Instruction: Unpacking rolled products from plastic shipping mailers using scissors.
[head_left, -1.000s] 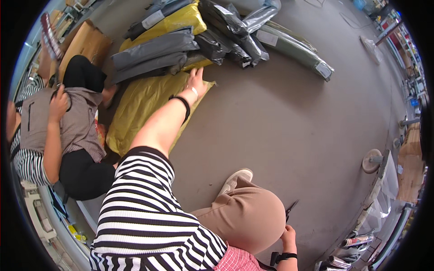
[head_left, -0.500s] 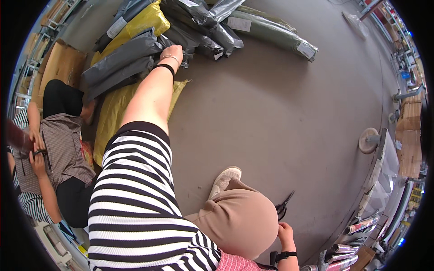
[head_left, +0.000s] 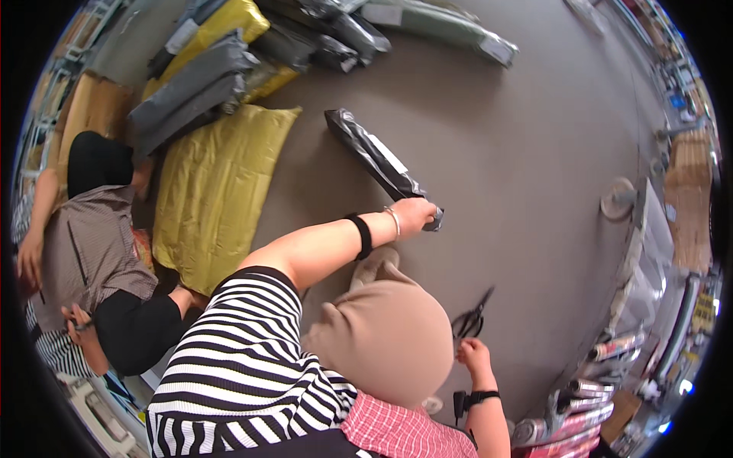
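My left hand (head_left: 416, 216) grips the near end of a slim, dark plastic-wrapped parcel (head_left: 374, 156) with a white label. The parcel slants away to the upper left over the grey floor. Low on the right, beside my raised knee, my right hand (head_left: 474, 356) is closed, its fingers curled. A pair of black scissors (head_left: 470, 320) shows just beyond those fingers; whether they are gripped or lie on the floor I cannot tell. To the left spreads a yellow plastic-wrapped package (head_left: 217, 191), with grey wrapped parcels (head_left: 191, 91) piled at its far end.
More dark parcels (head_left: 332, 49) and a long greenish one (head_left: 439, 27) lie at the far side. At left sits another person (head_left: 99, 229) in a checked apron, near a cardboard box (head_left: 95, 111). Rolled goods (head_left: 565, 427) and a castor wheel (head_left: 617, 200) are on the right.
My left hand has come back from the pile, toward me and to the right, bringing the dark parcel with it. The view has shifted. The other person's hands have moved apart.
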{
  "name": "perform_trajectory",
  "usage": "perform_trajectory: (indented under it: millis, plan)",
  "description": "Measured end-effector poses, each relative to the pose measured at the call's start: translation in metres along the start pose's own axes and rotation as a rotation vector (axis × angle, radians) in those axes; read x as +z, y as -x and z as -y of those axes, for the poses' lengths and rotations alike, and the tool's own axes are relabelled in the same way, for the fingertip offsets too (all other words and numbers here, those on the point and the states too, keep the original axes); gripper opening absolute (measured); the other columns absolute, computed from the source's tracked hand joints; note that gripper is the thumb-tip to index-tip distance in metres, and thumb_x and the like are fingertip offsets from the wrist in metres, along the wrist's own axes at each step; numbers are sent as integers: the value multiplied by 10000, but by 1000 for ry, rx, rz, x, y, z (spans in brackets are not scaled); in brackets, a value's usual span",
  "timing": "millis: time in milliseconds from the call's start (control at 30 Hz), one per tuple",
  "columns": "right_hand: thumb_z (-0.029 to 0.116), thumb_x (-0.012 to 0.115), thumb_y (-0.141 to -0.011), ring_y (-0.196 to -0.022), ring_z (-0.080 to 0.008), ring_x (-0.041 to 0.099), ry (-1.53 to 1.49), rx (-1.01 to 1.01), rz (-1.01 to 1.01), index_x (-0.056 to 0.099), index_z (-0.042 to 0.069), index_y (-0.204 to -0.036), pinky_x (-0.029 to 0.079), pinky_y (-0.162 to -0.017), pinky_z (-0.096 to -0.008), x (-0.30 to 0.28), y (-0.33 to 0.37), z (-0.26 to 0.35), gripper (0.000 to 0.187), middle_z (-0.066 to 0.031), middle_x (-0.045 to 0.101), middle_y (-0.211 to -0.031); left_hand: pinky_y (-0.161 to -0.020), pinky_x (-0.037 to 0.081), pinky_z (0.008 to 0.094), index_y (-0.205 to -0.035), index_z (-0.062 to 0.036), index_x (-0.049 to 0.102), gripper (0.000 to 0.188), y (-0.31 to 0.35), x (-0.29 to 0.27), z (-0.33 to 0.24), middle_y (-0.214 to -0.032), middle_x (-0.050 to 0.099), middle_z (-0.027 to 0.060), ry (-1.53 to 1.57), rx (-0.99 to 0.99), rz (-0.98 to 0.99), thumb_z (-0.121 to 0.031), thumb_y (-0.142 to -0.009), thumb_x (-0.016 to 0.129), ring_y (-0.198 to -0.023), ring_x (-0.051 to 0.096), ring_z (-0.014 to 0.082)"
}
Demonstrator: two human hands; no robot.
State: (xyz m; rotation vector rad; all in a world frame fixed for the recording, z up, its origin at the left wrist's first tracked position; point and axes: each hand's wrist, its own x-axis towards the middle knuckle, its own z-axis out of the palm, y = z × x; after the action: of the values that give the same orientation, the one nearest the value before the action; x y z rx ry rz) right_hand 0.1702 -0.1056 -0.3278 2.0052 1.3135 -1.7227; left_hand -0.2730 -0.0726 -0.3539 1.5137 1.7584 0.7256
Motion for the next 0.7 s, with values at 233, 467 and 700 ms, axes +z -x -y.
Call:
perform_trajectory:
  millis: [233, 467, 700]
  plan:
    - [111, 569, -887, -633, -157, 630, -33, 52, -84, 613, 19, -1064, 516, -547, -276, 8, -18, -30, 204, -79, 644, -804, -1023, 363, 445, -1263, -149, 514, 560, -11, 1, -4, -1342, 488, 48, -675, 398, 143, -193, -745, 722, -1294, 426, 249]
    - [219, 659, -763, -990, -306, 633, 489, -5, -429, 592, 44, -1145, 503, -863, -376, 24, -57, -30, 426, -178, 661, -1041, -1111, 262, 429, -1311, -153, 467, 455, -59, -9, 23, -1321, 497, 28, -1006, 202, 403, -94, -864, 527, -1313, 403, 201]
    - [243, 703, -736, -1101, -363, 583, 531, 173, -477, 478, 31, -1254, 473, -941, -427, 31, -74, -3, 603, -212, 621, -1144, -1119, 240, 424, -1169, -145, 534, 399, -67, -7, -6, -1194, 551, 17, -938, 243, 450, -45, -787, 590, -1224, 481, 185]
